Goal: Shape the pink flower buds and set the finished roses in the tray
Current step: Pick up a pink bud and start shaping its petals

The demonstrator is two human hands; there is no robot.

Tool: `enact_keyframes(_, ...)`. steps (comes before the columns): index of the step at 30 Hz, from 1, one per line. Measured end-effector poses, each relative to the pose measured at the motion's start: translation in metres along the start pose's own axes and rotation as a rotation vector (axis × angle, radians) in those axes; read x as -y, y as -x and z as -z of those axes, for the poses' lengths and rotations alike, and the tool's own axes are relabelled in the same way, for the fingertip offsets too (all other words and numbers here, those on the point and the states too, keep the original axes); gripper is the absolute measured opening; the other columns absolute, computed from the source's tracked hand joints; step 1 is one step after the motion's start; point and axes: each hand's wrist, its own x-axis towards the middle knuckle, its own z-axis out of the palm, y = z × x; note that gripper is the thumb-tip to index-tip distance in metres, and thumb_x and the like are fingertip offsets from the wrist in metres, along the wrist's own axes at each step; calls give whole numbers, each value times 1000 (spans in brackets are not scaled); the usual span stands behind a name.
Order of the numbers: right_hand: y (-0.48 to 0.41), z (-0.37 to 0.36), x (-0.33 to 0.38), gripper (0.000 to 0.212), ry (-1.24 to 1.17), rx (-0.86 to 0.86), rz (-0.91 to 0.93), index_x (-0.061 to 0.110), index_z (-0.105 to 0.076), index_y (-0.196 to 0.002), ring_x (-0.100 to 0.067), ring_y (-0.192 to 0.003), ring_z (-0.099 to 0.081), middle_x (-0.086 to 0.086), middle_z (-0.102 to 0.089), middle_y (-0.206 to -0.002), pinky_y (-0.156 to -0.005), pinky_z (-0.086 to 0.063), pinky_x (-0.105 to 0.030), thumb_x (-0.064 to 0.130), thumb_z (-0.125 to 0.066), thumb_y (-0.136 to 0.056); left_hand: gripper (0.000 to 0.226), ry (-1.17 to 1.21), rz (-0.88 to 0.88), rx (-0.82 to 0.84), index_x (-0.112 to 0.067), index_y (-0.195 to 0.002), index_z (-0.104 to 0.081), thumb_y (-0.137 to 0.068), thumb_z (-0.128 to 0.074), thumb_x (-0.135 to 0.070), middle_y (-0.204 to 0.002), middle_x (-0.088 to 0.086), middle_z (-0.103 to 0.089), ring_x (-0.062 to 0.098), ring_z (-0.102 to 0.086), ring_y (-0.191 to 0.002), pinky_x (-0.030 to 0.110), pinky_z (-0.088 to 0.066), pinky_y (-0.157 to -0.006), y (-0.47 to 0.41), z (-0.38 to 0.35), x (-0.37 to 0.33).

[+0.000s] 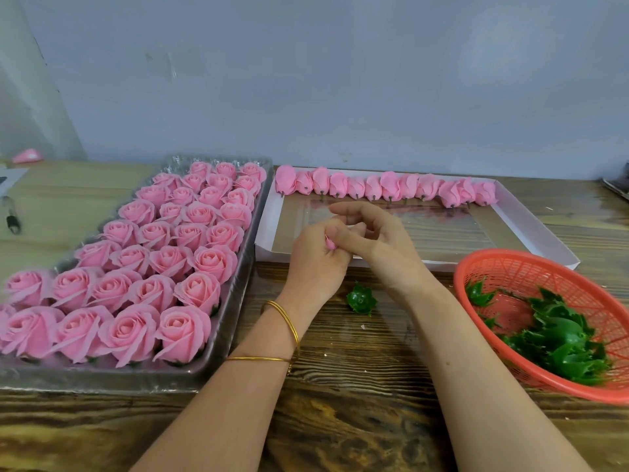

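Just right of the tray point(238, 294), the left hand point(316, 264) is wrapped tight round a pink bud point(329, 242), only a sliver showing. It holds the bud steady while the right hand point(377, 240) pinches at the petals, likely teasing them open. Further right of the tray, a row of unshaped buds point(388, 187) waits. The tray itself is nearly full of finished roses point(170, 260).

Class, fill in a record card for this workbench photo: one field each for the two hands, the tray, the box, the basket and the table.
Left hand: grips a pink bud
Right hand: fingertips at the same bud, grip unclear
Tray: nearly full of finished roses
Box: row of unshaped buds along far wall
Basket: green calyxes inside
Table: one loose calyx near the wrists
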Motion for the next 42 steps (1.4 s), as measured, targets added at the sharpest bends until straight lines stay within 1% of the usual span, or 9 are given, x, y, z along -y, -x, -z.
enact_keyframes(8, 0, -1, 2, 35, -2, -3, -26, 4, -62, -120, 3, -66, -63, 1, -63, -94, -56, -54, -21, 6, -70, -87, 27, 64, 20, 21, -30, -70, -61, -96, -57, -27, -50, -20, -58, 0, -52, -45, 12, -38, -45, 0, -2, 1)
enact_keyframes(13, -2, 1, -3, 25, -103, -15, -90, 7, -66, -112, -30, -73, -59, -4, -68, -81, -53, -51, -29, 18, -68, -90, 25, 80, 63, 28, -27, -72, -61, -96, -56, -30, -48, -16, -57, 0, -56, -47, 10, -41, -44, 1, -2, 0)
enact_keyframes(17, -6, 1, -5, 25, -173, -52, -70, 9, -73, -96, -17, -72, -64, -6, -68, -76, -63, -51, -22, 29, -60, -87, 36, 114, 72, -60, -22, -62, -56, -97, -54, -31, -49, -12, -56, 1, -56, -49, 11, -43, -49, 1, -1, 1)
enact_keyframes(20, -8, 2, -6, 21, -215, -46, -79, 12, -73, -91, -14, -83, -68, -5, -72, -85, -73, -53, -28, 18, -56, -81, 36, 179, 81, -162, -19, -65, -59, -98, -52, -31, -52, -7, -58, 1, -55, -53, 15, -46, -53, -1, 2, 0)
enact_keyframes(24, -4, 1, -6, 32, -60, 1, 3, 11, -69, -90, -10, -80, -68, -1, -72, -80, -76, -55, -24, -15, -61, -72, 35, 301, 136, -184, -5, -88, -71, -100, -49, -30, -83, 13, -72, 21, -70, -79, 38, -58, -74, -2, 1, 0)
enact_keyframes(31, -2, -3, -7, 51, 11, 109, 37, 7, -59, -111, -13, -86, -61, -3, -65, -92, -74, -54, -24, -17, -76, -69, 39, 419, 244, -203, -13, -87, -71, -89, -54, -48, -90, 17, -72, 30, -71, -88, 57, -56, -82, -3, 1, -2)
enact_keyframes(34, -2, -6, -7, 55, 34, 93, 55, 9, -56, -113, -15, -86, -60, -6, -62, -94, -74, -55, -24, -13, -78, -68, 38, 407, 227, -213, -13, -80, -68, -92, -53, -46, -86, 22, -69, 34, -69, -86, 54, -57, -79, -3, -1, -1)
enact_keyframes(38, -3, -8, -8, 54, 8, 65, 63, 16, -55, -106, -15, -81, -60, -6, -62, -91, -70, -53, -20, -15, -78, -68, 32, 423, 212, -161, -31, -68, -72, -95, -56, -39, -72, -2, -72, 12, -71, -75, 25, -56, -62, -2, 0, -2)
enact_keyframes(42, -2, -4, -8, 54, -63, 93, 50, 17, -55, -108, -7, -80, -64, -1, -66, -89, -71, -53, -19, -18, -73, -71, 23, 427, 210, -144, -17, -80, -74, -92, -63, -34, -80, 6, -74, 19, -72, -81, 31, -57, -71, -3, 2, -3)
